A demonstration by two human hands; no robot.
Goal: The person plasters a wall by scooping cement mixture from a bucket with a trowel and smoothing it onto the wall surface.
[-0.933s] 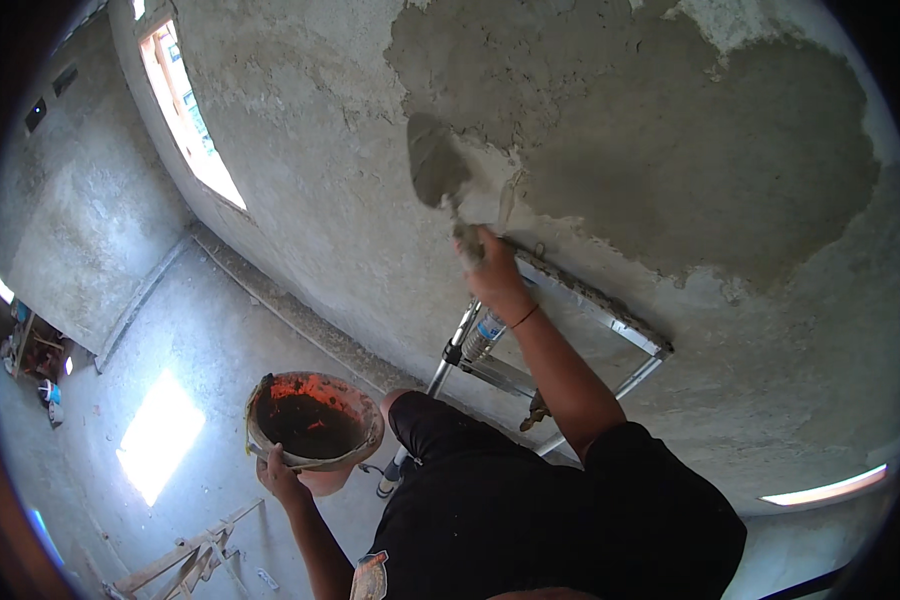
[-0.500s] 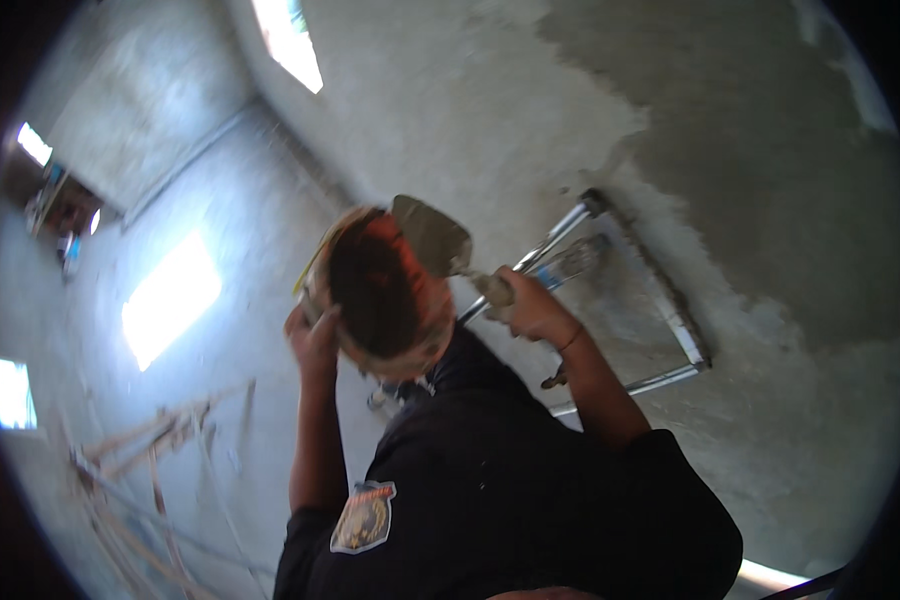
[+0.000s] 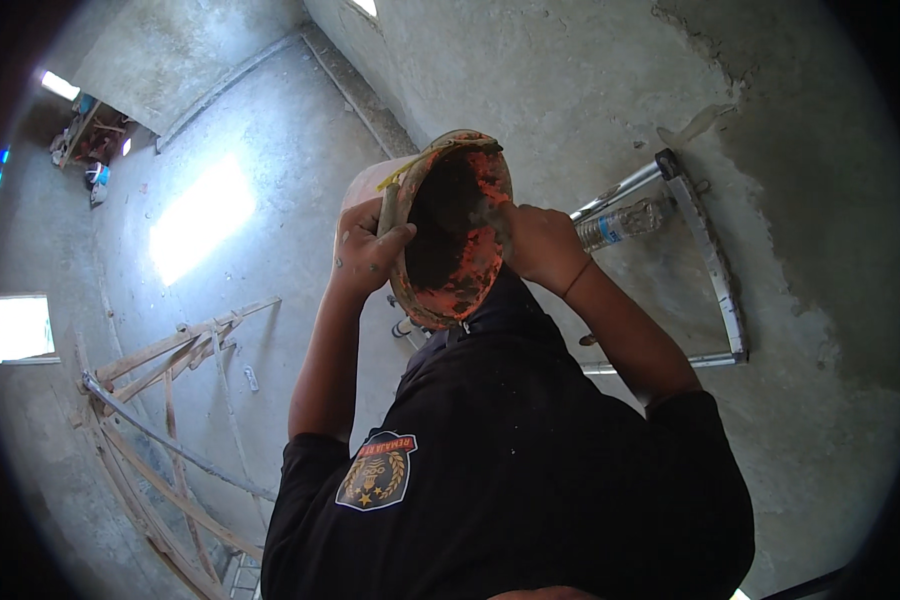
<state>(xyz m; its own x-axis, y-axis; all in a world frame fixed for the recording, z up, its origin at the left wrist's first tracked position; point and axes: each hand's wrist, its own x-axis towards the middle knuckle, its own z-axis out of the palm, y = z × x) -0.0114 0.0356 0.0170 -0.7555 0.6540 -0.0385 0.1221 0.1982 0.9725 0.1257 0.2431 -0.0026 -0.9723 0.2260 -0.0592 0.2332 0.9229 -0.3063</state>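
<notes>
Tilted with its mouth facing me, a mortar-caked bucket, orange inside, hangs in front of my chest. My left hand grips its left rim, thumb over the edge and fingers against the outer wall. Bits of grey mortar stick to that hand. At the right rim, my right hand is closed around a trowel. The trowel's blade reaches into the bucket and is mostly hidden there; its handle is covered by my fingers. Dark grey mortar coats the inside of the bucket.
To the right stands a metal frame with a clear plastic bottle beside its upper bar. A plastered wall rises beyond. Wooden poles form a trestle-like structure at lower left. Sunlight falls on the floor.
The trowel has moved from above the bucket's rim down into its mouth. The bucket has shifted up and right, and turned its opening to the right. My view has turned slightly.
</notes>
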